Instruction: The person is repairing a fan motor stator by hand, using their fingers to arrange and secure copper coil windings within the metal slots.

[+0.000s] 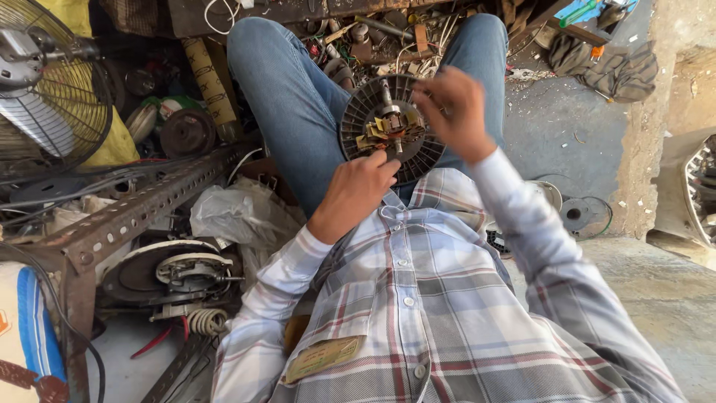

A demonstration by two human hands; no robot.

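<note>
Sitting on the floor (567, 127) with knees raised, a person in blue jeans (291, 97) and a plaid shirt (418, 298) holds a round, dark, ribbed motor part (365, 112) over the lap, between the two thighs. The disc faces the camera, tilted a little, with a short metal shaft (387, 95) standing out of its middle and brown-yellow windings (388, 128) bunched around the hub.

The left hand (356, 190) has its grip closed on the lower rim of the disc, thumb lying over the front edge near the windings. The right hand (455, 112) comes over the right side of the disc; its fingers are curled in at the middle, beside the shaft and windings, and seem to pinch something small there, though motion blur hides exactly what they hold.

At the left stands a wire fan guard (71, 97), with a rusty perforated angle bar (134, 213) running in front of it. Below the bar lies another round motor housing (168, 272), a small coil (205, 321) beside it, and a crumpled plastic bag (239, 216) just beside the left forearm. Beyond the knees, scrap parts and wires (373, 37) lie heaped. A grey cloth (611, 67) lies at the upper right of the floor, well apart from the hands.
</note>
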